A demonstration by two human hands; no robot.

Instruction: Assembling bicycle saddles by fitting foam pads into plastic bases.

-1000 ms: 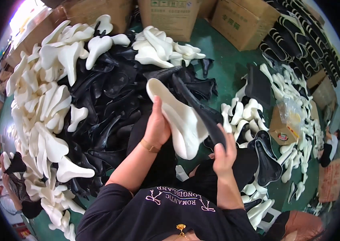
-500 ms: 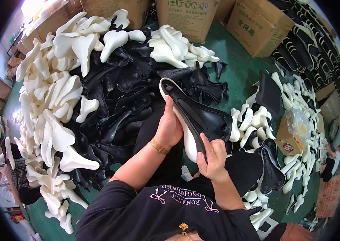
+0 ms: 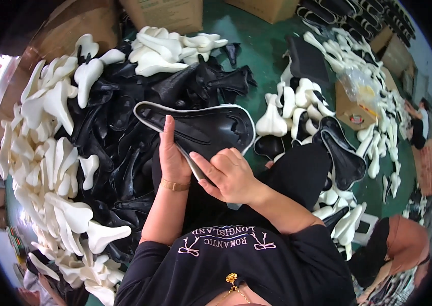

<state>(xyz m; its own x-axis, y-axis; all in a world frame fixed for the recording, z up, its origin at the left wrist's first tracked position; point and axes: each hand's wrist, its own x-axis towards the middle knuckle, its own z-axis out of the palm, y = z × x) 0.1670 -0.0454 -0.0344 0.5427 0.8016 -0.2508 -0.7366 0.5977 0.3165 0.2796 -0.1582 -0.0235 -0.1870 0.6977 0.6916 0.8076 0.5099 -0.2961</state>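
A bicycle saddle (image 3: 221, 125), its black shell inside a white foam rim, lies underside up in front of me with its nose to the left. My left hand (image 3: 174, 155) grips its near edge, thumb on top and fingers beneath, closed. Between my right hand's (image 3: 233, 176) index finger and thumb is a flat dark strip (image 3: 195, 167), reaching up to the saddle's near edge by my left palm. Whether this strip is a separate tool cannot be made out. The other right fingers are curled.
White foam saddle pads (image 3: 57, 168) heap at the left, beside a pile of black saddle shells (image 3: 119, 127). More saddles (image 3: 343, 158) lie by my right knee. Cardboard boxes (image 3: 167, 13) stand behind. At the right are an open carton (image 3: 351, 104) and other people (image 3: 404, 239).
My view has turned to the right. The saddle has swung from a steep tilt to nearly level, nose leftward. My right hand and the dark strip have shifted left, nearer my left hand.
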